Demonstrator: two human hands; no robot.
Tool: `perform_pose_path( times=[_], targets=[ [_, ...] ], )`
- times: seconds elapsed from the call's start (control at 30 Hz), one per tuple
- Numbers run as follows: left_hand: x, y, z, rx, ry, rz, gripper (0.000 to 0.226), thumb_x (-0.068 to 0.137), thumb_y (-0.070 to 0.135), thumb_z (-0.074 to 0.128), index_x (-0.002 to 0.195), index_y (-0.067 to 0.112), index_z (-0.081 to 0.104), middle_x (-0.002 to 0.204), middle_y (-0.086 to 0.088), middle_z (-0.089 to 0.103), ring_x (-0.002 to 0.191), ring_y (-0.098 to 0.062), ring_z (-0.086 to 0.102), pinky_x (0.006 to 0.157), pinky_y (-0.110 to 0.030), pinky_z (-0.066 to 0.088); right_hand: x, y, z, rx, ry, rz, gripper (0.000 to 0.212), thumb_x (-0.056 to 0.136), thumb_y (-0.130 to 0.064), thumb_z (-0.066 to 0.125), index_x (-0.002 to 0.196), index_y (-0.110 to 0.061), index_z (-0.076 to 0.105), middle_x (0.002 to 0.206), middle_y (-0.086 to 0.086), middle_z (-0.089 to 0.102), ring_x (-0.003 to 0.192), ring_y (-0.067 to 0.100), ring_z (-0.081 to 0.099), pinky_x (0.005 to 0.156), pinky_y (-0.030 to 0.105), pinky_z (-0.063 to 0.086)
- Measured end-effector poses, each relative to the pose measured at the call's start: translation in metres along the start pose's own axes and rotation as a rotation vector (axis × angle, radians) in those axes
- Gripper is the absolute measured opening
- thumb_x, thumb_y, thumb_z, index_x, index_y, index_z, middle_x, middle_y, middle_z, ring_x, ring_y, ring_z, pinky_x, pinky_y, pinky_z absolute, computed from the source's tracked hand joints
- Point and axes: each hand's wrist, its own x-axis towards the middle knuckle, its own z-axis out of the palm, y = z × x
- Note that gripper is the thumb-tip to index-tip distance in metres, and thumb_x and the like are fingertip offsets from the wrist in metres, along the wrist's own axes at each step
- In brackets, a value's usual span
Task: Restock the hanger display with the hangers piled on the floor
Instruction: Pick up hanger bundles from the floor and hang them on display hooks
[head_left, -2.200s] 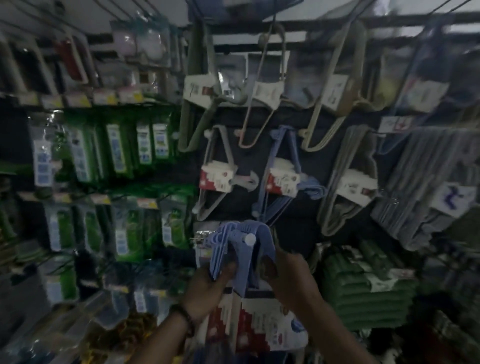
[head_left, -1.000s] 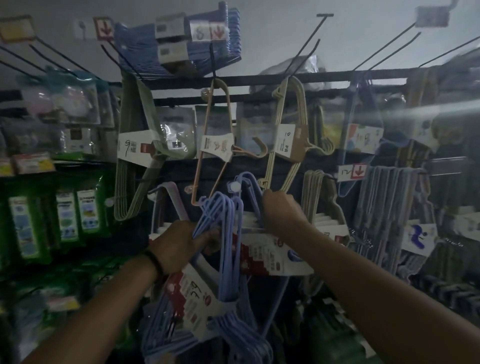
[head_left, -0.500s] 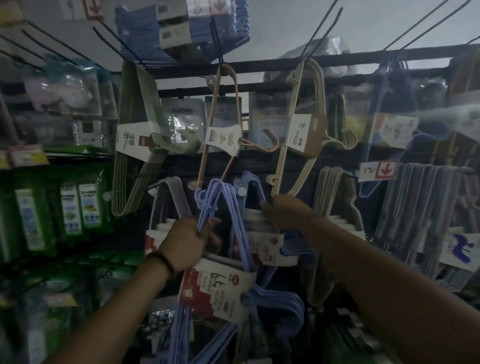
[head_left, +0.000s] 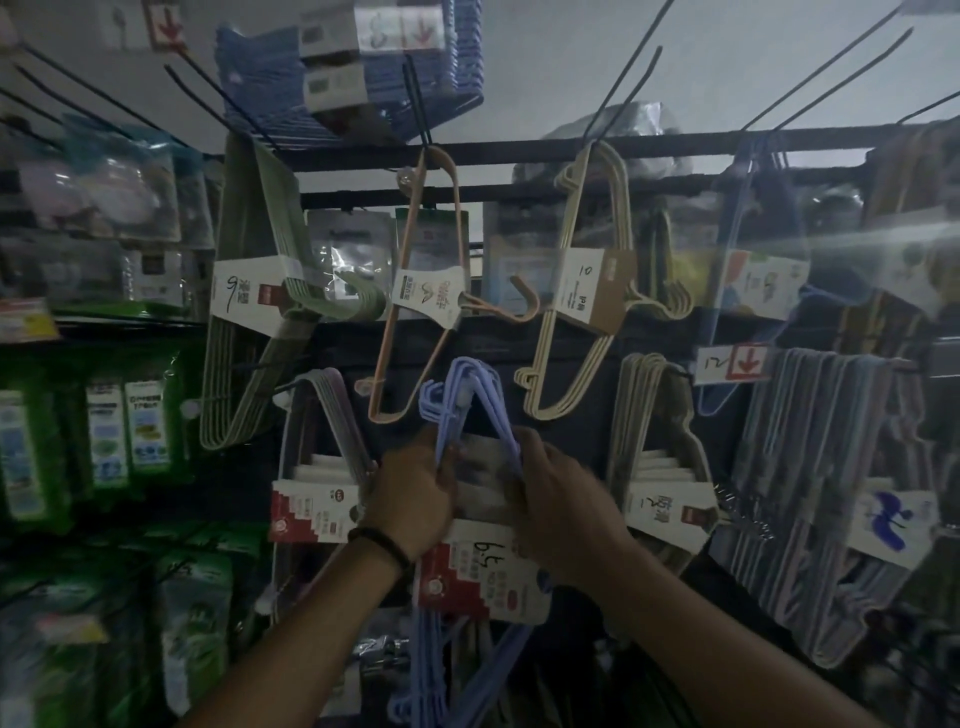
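A pack of lilac-blue hangers (head_left: 457, 410) with a red-and-white card sleeve (head_left: 480, 577) hangs upright at the middle of the display wall. My left hand (head_left: 410, 499) grips its left leg just above the card. On the right leg, my right hand (head_left: 558, 499) is closed at the same height. The pack's top corner sits by a white peg tip (head_left: 462, 397); whether it rests on the peg I cannot tell. The pack's lower end (head_left: 436, 696) dangles between my forearms.
Other packs hang around it: green hangers (head_left: 244, 332) at left, a peach hanger (head_left: 415, 312) above, cream hangers (head_left: 587, 291), grey-lilac packs (head_left: 322, 467), grey packs (head_left: 660, 467) and striped ones (head_left: 831, 493) at right. Bare black pegs (head_left: 628, 67) jut out overhead. Green packets (head_left: 109, 431) fill the left shelves.
The blue pack rose from waist height to the display. In the last half second my right hand came back from behind onto the pack's right leg, and both hands closed in together.
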Motion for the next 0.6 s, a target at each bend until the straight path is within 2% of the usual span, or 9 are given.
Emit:
perform_pose_path(
  times=[0.1, 0.2, 0.27, 0.33, 0.4, 0.43, 0.53, 0.6],
  targets=[
    [0.0, 0.011, 0.005, -0.063, -0.012, 0.02, 0.031, 0.102, 0.052, 0.048, 0.12, 0.034, 0.066, 0.092, 0.006, 0.074, 0.079, -0.012, 0.071, 0.073, -0.038, 0.063, 0.003, 0.008, 0.005, -0.042, 0.015, 0.031, 0.045, 0.108, -0.033, 0.04, 0.151, -0.021, 0.03, 0.119, 0.006, 0.065, 0.084, 0.032, 0.066, 0.068, 0.045, 0.057],
    [0.001, 0.017, 0.01, 0.034, -0.017, 0.061, 0.03, 0.101, 0.043, 0.056, 0.128, 0.032, 0.061, 0.083, 0.008, 0.071, 0.072, -0.01, 0.068, 0.066, -0.033, 0.059, 0.006, 0.016, 0.008, -0.065, 0.006, 0.109, 0.031, 0.107, -0.028, 0.044, 0.136, -0.02, 0.035, 0.113, 0.006, 0.066, 0.084, 0.031, 0.066, 0.067, 0.041, 0.055],
    [0.001, 0.019, 0.014, 0.091, -0.005, 0.063, 0.028, 0.101, 0.04, 0.059, 0.126, 0.03, 0.062, 0.087, 0.008, 0.071, 0.078, -0.014, 0.068, 0.069, -0.032, 0.057, 0.012, 0.018, 0.011, -0.085, 0.008, 0.161, 0.026, 0.107, -0.026, 0.045, 0.13, -0.019, 0.036, 0.112, 0.008, 0.067, 0.085, 0.031, 0.067, 0.069, 0.042, 0.057],
    [0.0, 0.018, 0.017, 0.137, 0.003, 0.06, 0.031, 0.102, 0.044, 0.054, 0.127, 0.027, 0.06, 0.093, 0.004, 0.072, 0.084, -0.019, 0.069, 0.071, -0.035, 0.058, 0.021, 0.019, 0.015, -0.157, 0.028, 0.179, 0.035, 0.107, -0.024, 0.045, 0.139, -0.014, 0.035, 0.121, 0.009, 0.065, 0.092, 0.031, 0.069, 0.076, 0.043, 0.059],
    [-0.004, 0.016, 0.018, 0.143, -0.021, 0.057, 0.045, 0.103, 0.053, 0.044, 0.139, 0.027, 0.052, 0.104, 0.001, 0.072, 0.092, -0.022, 0.07, 0.075, -0.04, 0.059, 0.028, 0.017, 0.017, -0.219, 0.053, 0.158, 0.04, 0.109, -0.024, 0.043, 0.145, -0.011, 0.035, 0.127, 0.009, 0.061, 0.097, 0.03, 0.069, 0.076, 0.039, 0.057],
    [-0.006, 0.013, 0.019, 0.147, -0.033, 0.052, 0.05, 0.104, 0.055, 0.04, 0.144, 0.027, 0.047, 0.11, -0.002, 0.072, 0.095, -0.023, 0.07, 0.078, -0.042, 0.059, 0.03, 0.017, 0.018, -0.218, 0.055, 0.15, 0.035, 0.109, -0.023, 0.042, 0.141, -0.011, 0.037, 0.124, 0.008, 0.06, 0.094, 0.029, 0.069, 0.073, 0.038, 0.054],
    [-0.007, 0.004, 0.021, 0.199, -0.069, 0.032, 0.044, 0.108, 0.038, 0.045, 0.148, 0.021, 0.044, 0.118, -0.01, 0.071, 0.101, -0.03, 0.068, 0.081, -0.042, 0.057, 0.034, 0.017, 0.024, -0.059, 0.025, 0.187, 0.014, 0.109, -0.021, 0.042, 0.122, -0.017, 0.044, 0.115, 0.008, 0.06, 0.088, 0.032, 0.064, 0.07, 0.041, 0.048],
    [0.0, 0.0, 0.023, 0.253, -0.08, 0.015, 0.039, 0.107, 0.029, 0.047, 0.144, 0.017, 0.046, 0.113, -0.015, 0.071, 0.096, -0.034, 0.067, 0.077, -0.044, 0.056, 0.04, 0.02, 0.028, 0.002, 0.012, 0.192, 0.01, 0.11, -0.026, 0.041, 0.114, -0.018, 0.044, 0.113, 0.009, 0.058, 0.085, 0.034, 0.06, 0.072, 0.043, 0.047]
  ],
)
